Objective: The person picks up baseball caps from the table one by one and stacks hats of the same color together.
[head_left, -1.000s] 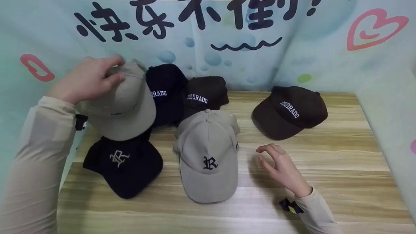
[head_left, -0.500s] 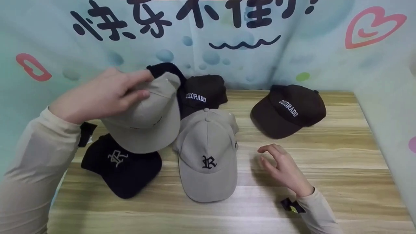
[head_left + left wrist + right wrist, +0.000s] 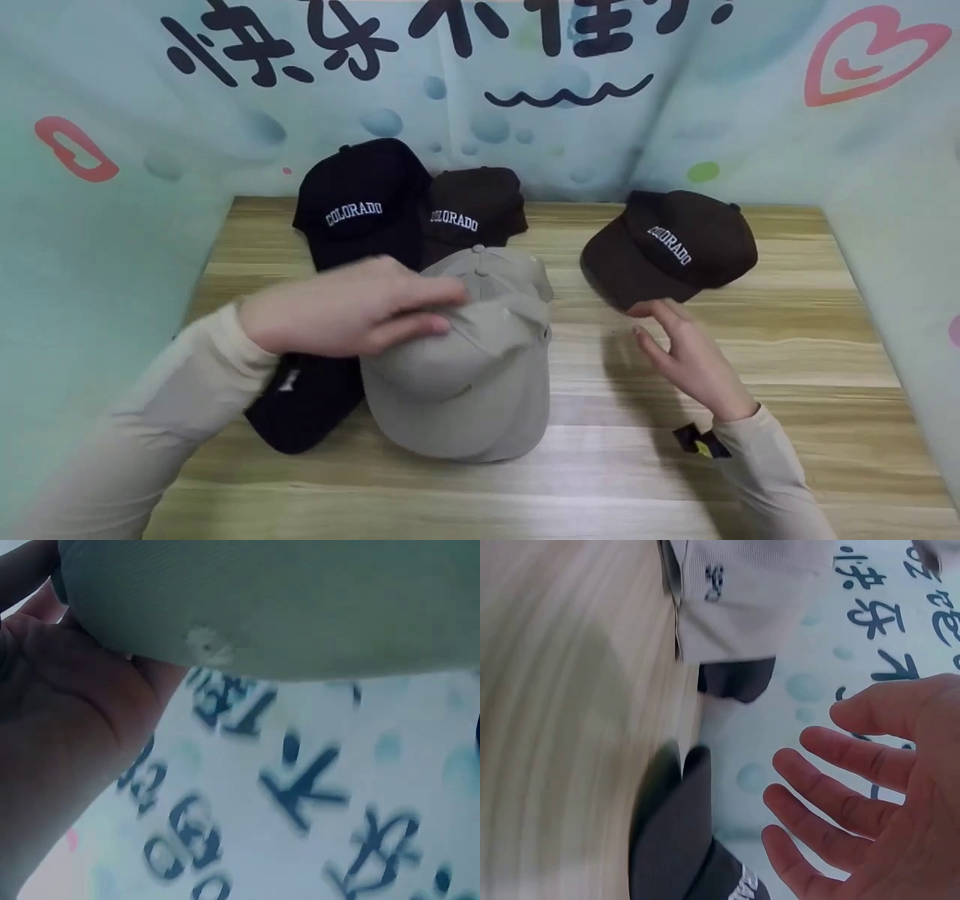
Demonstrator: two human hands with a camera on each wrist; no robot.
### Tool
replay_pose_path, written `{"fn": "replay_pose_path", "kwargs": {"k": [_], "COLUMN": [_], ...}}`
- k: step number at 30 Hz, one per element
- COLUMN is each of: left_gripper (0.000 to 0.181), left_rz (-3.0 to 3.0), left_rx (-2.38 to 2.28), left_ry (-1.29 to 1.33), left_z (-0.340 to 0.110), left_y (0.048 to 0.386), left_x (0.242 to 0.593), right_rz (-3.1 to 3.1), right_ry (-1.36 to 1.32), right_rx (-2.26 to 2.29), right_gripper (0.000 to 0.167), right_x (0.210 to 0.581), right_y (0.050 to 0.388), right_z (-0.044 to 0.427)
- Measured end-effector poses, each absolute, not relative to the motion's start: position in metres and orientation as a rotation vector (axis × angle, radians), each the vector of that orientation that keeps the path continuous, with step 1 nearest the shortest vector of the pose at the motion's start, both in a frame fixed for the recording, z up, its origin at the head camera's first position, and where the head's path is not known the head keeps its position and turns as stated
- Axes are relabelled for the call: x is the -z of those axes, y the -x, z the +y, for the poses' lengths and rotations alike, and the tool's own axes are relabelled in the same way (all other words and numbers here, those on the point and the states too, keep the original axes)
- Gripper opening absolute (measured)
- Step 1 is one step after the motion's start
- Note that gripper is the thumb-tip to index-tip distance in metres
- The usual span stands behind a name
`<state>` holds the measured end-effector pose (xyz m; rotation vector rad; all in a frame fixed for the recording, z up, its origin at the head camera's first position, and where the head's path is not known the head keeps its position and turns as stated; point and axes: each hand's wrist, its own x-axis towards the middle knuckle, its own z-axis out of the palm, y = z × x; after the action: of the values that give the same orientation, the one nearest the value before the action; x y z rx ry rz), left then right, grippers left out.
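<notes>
In the head view my left hand pinches the crown of a light grey cap, which overlaps another grey cap on the table. The held cap fills the top of the left wrist view. My right hand hovers with nothing in it, just in front of the brim of a dark brown COLORADO cap. Its fingers are spread and slightly bent in the right wrist view, where the hand faces the brown cap.
A black COLORADO cap and another brown cap sit at the back. Partly under my left forearm lies a black cap. A printed cloth hangs behind the wooden table.
My left hand has carried the grey cap rightward and toward the front, from above the black caps to over the other grey cap. My right hand has shifted slightly right and toward the back.
</notes>
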<state>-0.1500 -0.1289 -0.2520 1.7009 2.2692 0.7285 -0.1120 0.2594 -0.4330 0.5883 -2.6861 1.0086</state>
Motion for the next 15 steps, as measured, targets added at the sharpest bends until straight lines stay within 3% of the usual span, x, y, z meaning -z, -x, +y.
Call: {"fn": "replay_pose_path", "kwargs": {"k": [15], "left_gripper": [0.027], "left_rz": [2.109], "left_rx": [-0.774], "left_ry": [-1.448], "left_z": [-0.073], "left_y": [0.161], "left_x": [0.330], "right_rz": [-2.674], "right_ry": [-0.450], "right_rx": [-0.739], "right_gripper": [0.023], "right_x": [0.424], "right_y": [0.149], "right_z": [0.318]}}
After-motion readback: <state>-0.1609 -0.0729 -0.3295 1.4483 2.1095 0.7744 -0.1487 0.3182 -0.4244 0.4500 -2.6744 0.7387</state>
